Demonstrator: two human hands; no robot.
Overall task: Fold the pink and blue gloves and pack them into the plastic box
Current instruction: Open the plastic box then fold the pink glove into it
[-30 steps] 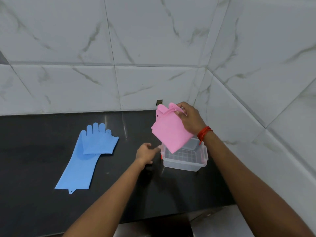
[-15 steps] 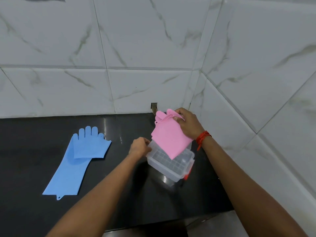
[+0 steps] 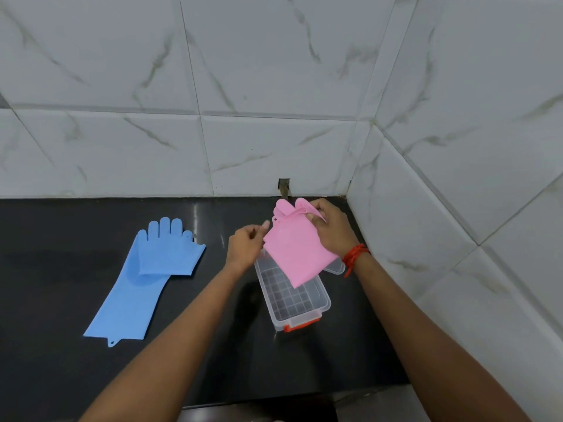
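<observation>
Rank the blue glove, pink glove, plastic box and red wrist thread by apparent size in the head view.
1. blue glove, lying partly folded: largest.
2-3. pink glove and plastic box: look alike; the held glove hides part of the box, so unranked.
4. red wrist thread: smallest.

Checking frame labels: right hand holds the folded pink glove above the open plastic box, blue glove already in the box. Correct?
No. The blue glove is not in the plastic box: the head view shows it lying on the black counter, left of the box. The rest stands: the right hand holds the folded pink glove above the open box.
</observation>
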